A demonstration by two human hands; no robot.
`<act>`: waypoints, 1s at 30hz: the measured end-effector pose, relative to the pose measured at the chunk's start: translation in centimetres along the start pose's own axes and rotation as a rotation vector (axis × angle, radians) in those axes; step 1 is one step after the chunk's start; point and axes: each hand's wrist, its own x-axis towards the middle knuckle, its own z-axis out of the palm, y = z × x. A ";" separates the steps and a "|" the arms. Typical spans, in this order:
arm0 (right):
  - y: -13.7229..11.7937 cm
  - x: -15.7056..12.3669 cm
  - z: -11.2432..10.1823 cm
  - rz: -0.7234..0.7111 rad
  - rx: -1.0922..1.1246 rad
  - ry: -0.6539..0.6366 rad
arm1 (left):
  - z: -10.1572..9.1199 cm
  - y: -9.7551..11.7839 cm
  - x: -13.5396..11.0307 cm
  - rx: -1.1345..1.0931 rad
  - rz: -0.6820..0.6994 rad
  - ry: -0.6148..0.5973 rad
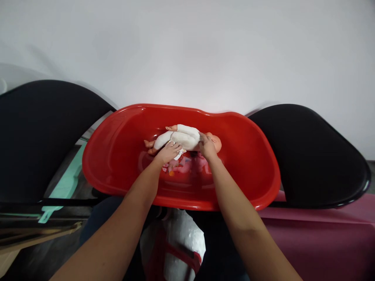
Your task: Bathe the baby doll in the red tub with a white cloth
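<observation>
A baby doll (187, 141) with a white cloth body lies along the inside of a red baby bathtub (246, 156). Its bald head is at the right and its bare feet point left. My left hand (170, 152) is closed at the doll's near side, fingers bent against the white body. Just below those fingers hangs a small whitish piece (179, 155) that I cannot make out clearly. At the neck and shoulder, my right hand (207, 146) grips the doll, its fingertips partly hidden.
Black chair seats stand left (26, 136) and right (319, 156) of the tub, against a white wall (187, 50). A mint-green strip (67, 175) shows at lower left, and a pink surface (319, 242) at lower right. A colourful picture (181, 166) shows on the tub floor.
</observation>
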 end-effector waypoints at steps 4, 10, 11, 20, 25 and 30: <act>0.2 0.0 0.2 -0.006 0.010 0.014 | -0.4 -0.3 -0.5 -0.024 -0.035 0.003; 0.3 0.1 0.0 0.000 0.030 0.013 | -2.3 2.1 2.8 -0.095 0.068 0.090; 0.3 0.1 0.0 0.005 0.026 0.007 | -2.7 2.7 3.7 -0.099 0.039 0.114; 0.5 0.3 0.0 -0.051 -0.032 0.003 | -2.7 3.1 5.8 -0.031 -0.130 0.246; 0.7 0.3 0.1 -0.035 -0.028 0.001 | -2.6 2.6 5.1 -0.054 -0.149 0.217; 1.0 0.3 0.3 -0.027 0.007 0.006 | -2.9 1.9 4.2 -0.063 -0.213 0.219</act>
